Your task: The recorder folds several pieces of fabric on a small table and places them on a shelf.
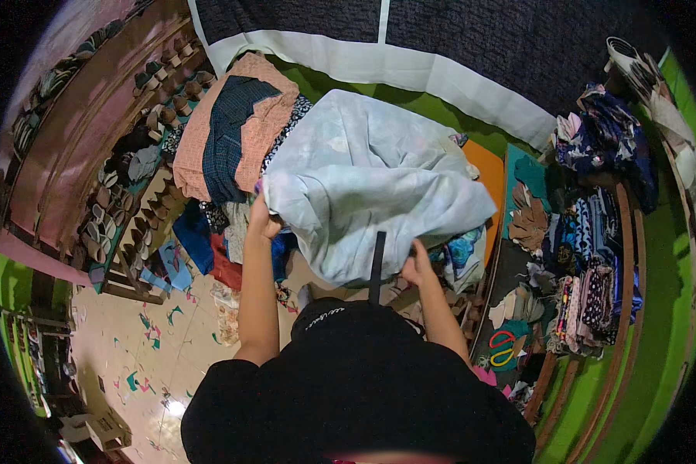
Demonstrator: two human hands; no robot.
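A large pale blue-white cloth [379,170] with faint soft colouring spreads in loose folds in front of me, over a heap of fabric. My left hand [263,220] is closed on its left edge. At the lower right edge, my right hand [417,264] grips the same cloth, its fingers partly hidden by the fabric. Between my hands the near edge sags in a rounded fold. A dark strap [377,267] stands upright in front of that fold. Beside the cloth on the left lies a peach fabric bundle [197,158] with a dark blue checked piece [232,131] across it.
Shelves with rows of shoes [104,220] line the left wall. Fabric scraps [147,329] litter the tiled floor [185,340]. At right, scissors with red and yellow handles [503,352] lie near stacked folded fabrics [588,301] on a wooden rack [630,255]. A dark curtain [472,54] hangs behind.
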